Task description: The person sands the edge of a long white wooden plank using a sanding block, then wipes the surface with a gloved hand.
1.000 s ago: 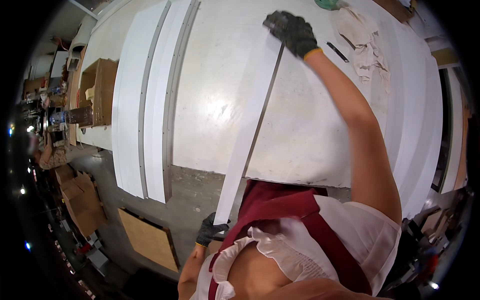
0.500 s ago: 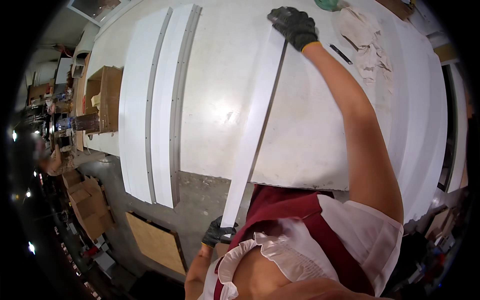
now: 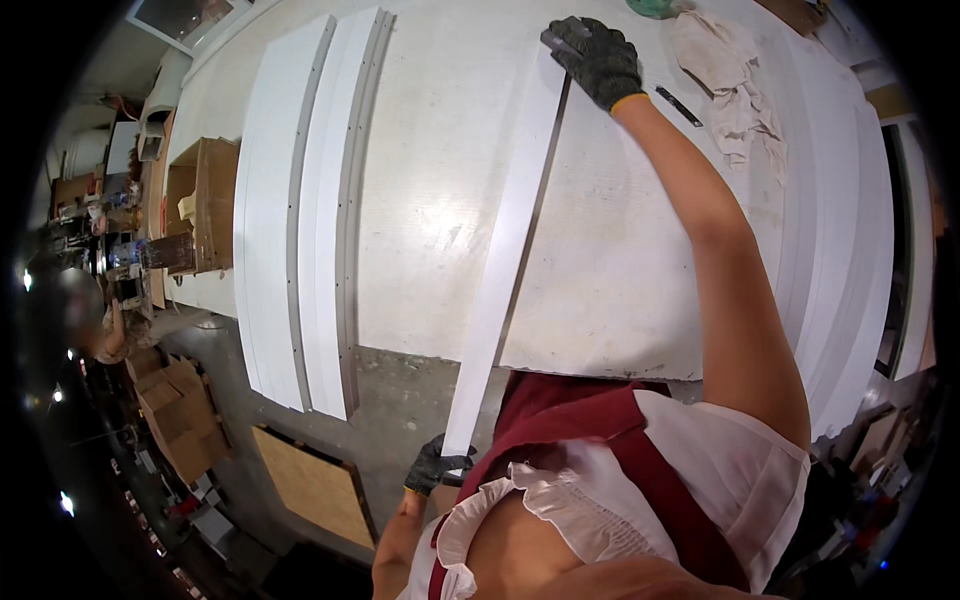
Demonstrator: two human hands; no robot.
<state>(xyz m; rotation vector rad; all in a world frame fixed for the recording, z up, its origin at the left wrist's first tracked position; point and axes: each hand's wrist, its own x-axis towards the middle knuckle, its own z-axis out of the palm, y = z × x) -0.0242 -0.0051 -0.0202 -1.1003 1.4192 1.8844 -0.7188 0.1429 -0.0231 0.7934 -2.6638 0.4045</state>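
Observation:
A long, narrow white strip [image 3: 508, 240] lies slantwise across the table, its near end sticking out past the front edge. My left hand [image 3: 435, 465], in a dark glove, is closed around that near end, beside my apron. At the far end, my right hand [image 3: 598, 62], also in a dark glove with a yellow cuff, is closed over the strip's tip. Something grey shows by its fingertips; whether it is the glove or a small piece I cannot tell. Right of that hand lies a black utility knife [image 3: 679, 106], and past it a crumpled cream cloth [image 3: 722, 75].
Stacked white panels with holed edges [image 3: 335, 200] lie on the table [image 3: 430, 190] at left, overhanging its front edge. More long white panels [image 3: 840, 230] lie at right. An open cardboard box [image 3: 215, 205] stands far left. A board [image 3: 312, 485] leans below, and a person [image 3: 110, 325] is at left.
My right hand has shifted slightly right and nearer at the strip's far end. The left hand keeps its hold on the near end. The view has turned a little.

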